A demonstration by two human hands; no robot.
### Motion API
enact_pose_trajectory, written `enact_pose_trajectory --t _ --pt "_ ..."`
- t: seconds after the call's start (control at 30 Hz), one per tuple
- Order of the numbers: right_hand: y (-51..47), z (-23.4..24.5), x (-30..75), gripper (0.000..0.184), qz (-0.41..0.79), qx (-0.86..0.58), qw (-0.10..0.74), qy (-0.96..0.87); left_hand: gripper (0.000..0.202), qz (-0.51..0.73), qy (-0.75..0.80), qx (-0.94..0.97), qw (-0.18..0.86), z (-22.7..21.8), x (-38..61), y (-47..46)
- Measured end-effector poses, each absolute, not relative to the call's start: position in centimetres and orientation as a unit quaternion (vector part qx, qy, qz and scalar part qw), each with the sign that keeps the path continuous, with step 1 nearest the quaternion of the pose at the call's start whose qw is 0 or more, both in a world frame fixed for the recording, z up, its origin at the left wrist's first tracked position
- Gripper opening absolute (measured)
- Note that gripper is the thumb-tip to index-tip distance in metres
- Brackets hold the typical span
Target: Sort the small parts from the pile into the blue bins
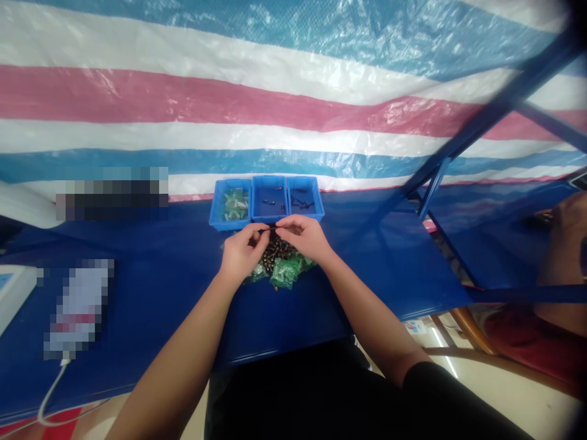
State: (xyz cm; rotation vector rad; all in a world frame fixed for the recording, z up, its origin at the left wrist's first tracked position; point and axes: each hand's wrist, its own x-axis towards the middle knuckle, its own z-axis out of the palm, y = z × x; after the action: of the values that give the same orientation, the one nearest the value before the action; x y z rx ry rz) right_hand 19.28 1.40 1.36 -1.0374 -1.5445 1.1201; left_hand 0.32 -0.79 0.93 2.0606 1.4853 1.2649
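Observation:
My left hand [242, 249] and my right hand [305, 235] meet over the blue table [151, 287], fingers pinched together on a small dark part [271, 227] held between them. Right below the hands lies a pile of dark screws [274, 252] mixed with small green plastic bags [284, 273]. Just beyond the hands stand three blue bins in a row: the left bin [216, 215] holds green bags, the middle bin [268, 183] and the right bin [319, 205] hold a few dark screws each.
A white device with a cable [77, 308] lies on the table at left. A blue metal frame [440, 165] rises at right. Another person's arm [566, 244] shows at the far right. A striped tarp [275, 91] hangs behind.

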Motion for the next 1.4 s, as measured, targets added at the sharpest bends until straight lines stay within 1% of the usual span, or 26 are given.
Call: enact_pose_trajectory --t 0.1,0.53,0.73,1.0,1.4 --pt "1.42 1.37 19.29 0.022 0.449 -0.425 0.465 -0.634 0.025 0.428 0.526 0.718 0.159 1.04 0.22 -0.81" --pt "1.35 1.52 19.23 0.023 0.455 -0.430 0.458 -0.631 0.022 0.438 0.511 0.721 0.163 0.96 0.43 -0.85" --pt "1.30 1.38 19.22 0.023 0.450 -0.431 0.460 -0.633 0.028 0.427 0.519 0.721 0.170 1.08 0.29 -0.91" --pt "1.39 1.28 19.09 0.023 0.453 -0.421 0.467 -0.632 0.024 0.426 0.517 0.725 0.161 1.23 0.35 -0.86" --pt "1.34 1.40 19.14 0.021 0.448 -0.433 0.456 -0.635 0.028 0.420 0.522 0.723 0.171 1.06 0.26 -0.89"
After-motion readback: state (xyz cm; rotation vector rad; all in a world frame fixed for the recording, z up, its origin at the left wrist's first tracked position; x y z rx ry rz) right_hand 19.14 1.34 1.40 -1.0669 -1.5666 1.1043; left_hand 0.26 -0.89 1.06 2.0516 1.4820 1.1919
